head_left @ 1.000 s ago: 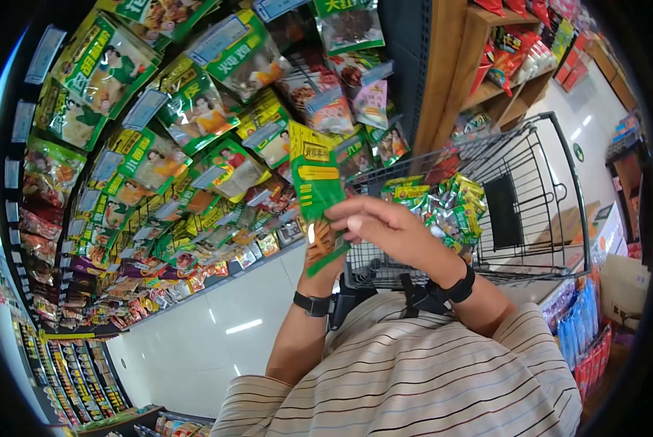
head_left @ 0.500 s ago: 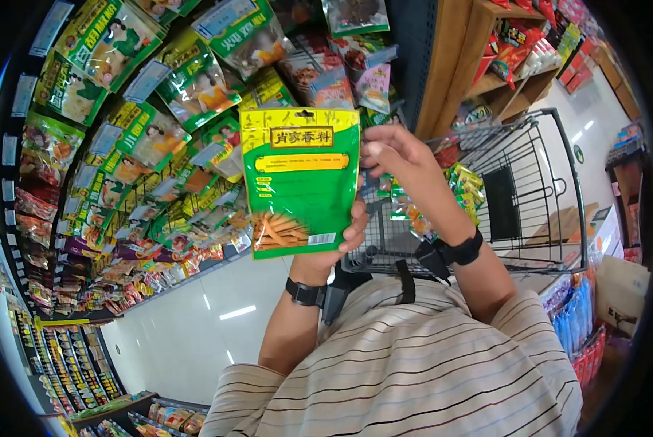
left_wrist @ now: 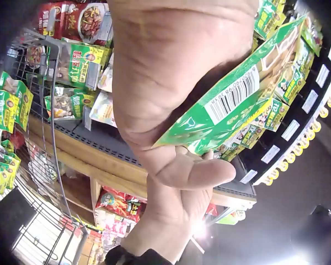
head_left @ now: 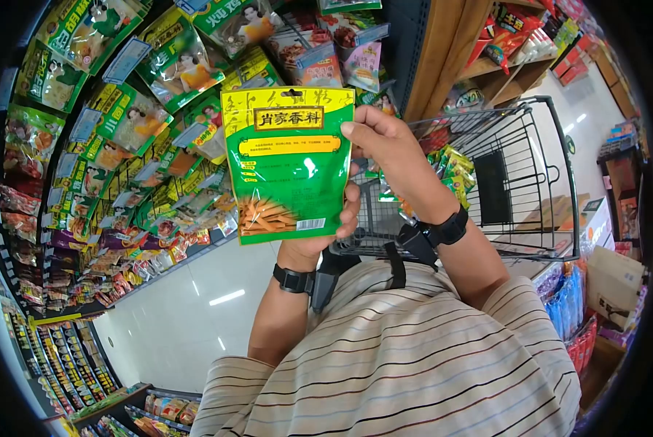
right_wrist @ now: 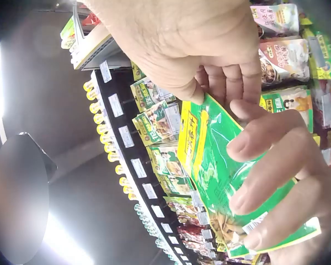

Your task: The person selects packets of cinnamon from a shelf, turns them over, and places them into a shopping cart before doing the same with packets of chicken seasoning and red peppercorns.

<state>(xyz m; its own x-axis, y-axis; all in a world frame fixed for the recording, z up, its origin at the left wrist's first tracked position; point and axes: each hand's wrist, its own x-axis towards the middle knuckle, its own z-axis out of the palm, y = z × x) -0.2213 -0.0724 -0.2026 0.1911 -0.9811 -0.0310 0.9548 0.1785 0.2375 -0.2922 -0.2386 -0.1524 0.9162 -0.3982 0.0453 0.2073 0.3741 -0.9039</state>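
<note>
A green and yellow packet [head_left: 290, 167] with a barcode at its lower right faces the head camera, held upright. The left hand [head_left: 326, 226] grips it from below and behind, its fingertips showing along the packet's right edge. At the upper right edge, the right hand [head_left: 392, 149] pinches the packet between thumb and fingers. In the left wrist view the packet [left_wrist: 237, 99] lies against the palm of the left hand [left_wrist: 182, 72]. The right wrist view shows the right hand [right_wrist: 193, 44] at the yellow top of the packet [right_wrist: 226, 160], with left fingers across it.
Hanging packets [head_left: 130, 120] fill the shelf rack at the left and ahead. A wire shopping cart [head_left: 519, 189] with several green packets [head_left: 454, 175] stands at the right, beside a wooden shelf [head_left: 505, 76]. Pale floor [head_left: 188, 306] shows at the lower left.
The packet turned from edge-on to facing the head camera, then shifted slightly left and up. The right hand came off the packet, then closed on its upper right edge.
</note>
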